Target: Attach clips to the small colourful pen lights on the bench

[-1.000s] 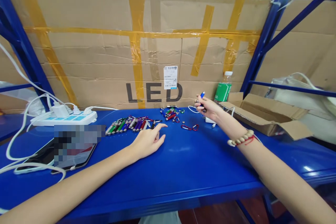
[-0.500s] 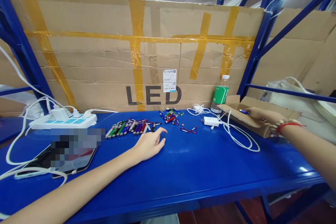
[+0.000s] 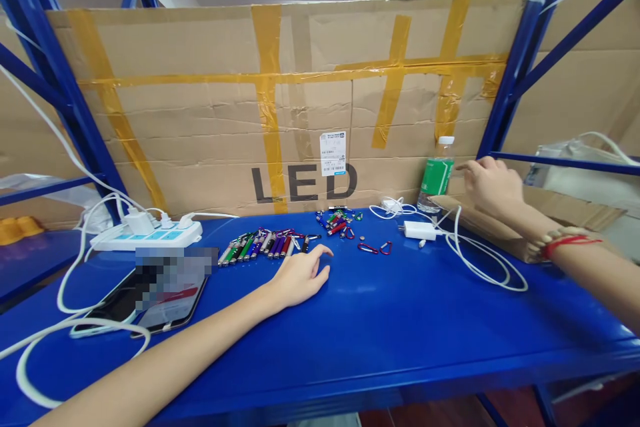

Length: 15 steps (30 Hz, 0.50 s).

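My left hand (image 3: 301, 275) rests on the blue table, thumb and index finger apart and nothing in its grasp. Just beyond it lies a row of small keychain flashlights (image 3: 263, 245) in silver, green, blue, purple, red and black, with carabiner clips attached. A looser pile of the small flashlights and clips (image 3: 337, 220) sits further back. Two red carabiners (image 3: 368, 249) lie apart in front of that pile. My right hand (image 3: 493, 187) is raised over the open cardboard box (image 3: 517, 240), index finger extended, with no object visible in it. The box's inside is hidden.
A white charger (image 3: 419, 230) with a coiled cable lies left of the box. Behind it stands a bottle with a green label (image 3: 437, 177). At left are a power strip (image 3: 150, 237) and phones (image 3: 175, 300) with cables. A large taped cardboard sheet (image 3: 215, 133) closes the back.
My right hand has let go of the small blue flashlight and risen from the box. My left hand keeps its place on the table. The view has turned slightly left.
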### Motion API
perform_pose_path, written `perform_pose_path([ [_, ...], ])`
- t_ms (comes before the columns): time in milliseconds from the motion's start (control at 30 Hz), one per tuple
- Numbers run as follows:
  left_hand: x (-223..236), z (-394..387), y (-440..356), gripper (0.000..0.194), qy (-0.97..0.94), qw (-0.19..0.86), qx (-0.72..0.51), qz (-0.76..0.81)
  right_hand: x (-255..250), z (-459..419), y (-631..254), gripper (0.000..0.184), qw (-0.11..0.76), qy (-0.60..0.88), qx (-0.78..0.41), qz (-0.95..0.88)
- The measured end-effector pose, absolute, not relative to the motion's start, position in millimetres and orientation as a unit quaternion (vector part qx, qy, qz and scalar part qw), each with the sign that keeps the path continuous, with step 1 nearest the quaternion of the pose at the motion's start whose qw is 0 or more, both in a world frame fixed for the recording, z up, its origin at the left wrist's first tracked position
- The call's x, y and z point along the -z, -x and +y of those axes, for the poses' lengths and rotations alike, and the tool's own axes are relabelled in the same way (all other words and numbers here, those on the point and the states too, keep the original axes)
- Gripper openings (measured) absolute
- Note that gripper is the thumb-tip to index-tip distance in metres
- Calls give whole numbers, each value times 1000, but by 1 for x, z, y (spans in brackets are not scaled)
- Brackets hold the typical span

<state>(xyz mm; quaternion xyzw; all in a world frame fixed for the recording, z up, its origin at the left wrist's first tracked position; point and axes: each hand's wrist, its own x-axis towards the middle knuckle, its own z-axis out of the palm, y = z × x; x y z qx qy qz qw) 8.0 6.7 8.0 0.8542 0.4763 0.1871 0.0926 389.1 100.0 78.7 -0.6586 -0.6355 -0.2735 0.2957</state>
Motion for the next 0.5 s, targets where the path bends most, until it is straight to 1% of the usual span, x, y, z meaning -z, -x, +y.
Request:
perform_pose_path([
  [33,-8,7,-8,27,-854,92,-187,476,-81,99,-374,27,311,632,286,-650],
  [67,-8,7,-8,26,-854,92,-186,477,-81,97,-357,27,308,603,259,-689],
  [100,-9,7,-8,26,-854,91,-184,478,-80,94,-341,30,281,567,210,-746],
  [133,-9,7,-7,26,-854,91,-182,480,-77,92,-326,32,237,530,149,-801],
  [167,-9,7,-7,26,-853,91,-180,481,-72,89,-312,34,163,484,90,-855],
  [200,-10,7,-7,27,-853,92,-178,481,-67,87,-300,35,97,450,59,-886],
  [267,-10,6,-6,27,-854,94,-177,481,-57,84,-284,31,5,407,49,-912],
  [300,-10,6,-6,28,-854,94,-178,480,-52,84,-279,29,-21,394,47,-918],
  [367,-10,5,-6,27,-853,91,-180,481,-46,85,-274,27,-35,376,34,-925],
  [500,-9,5,-7,26,-852,91,-179,483,-43,88,-273,26,7,381,-24,-924],
])
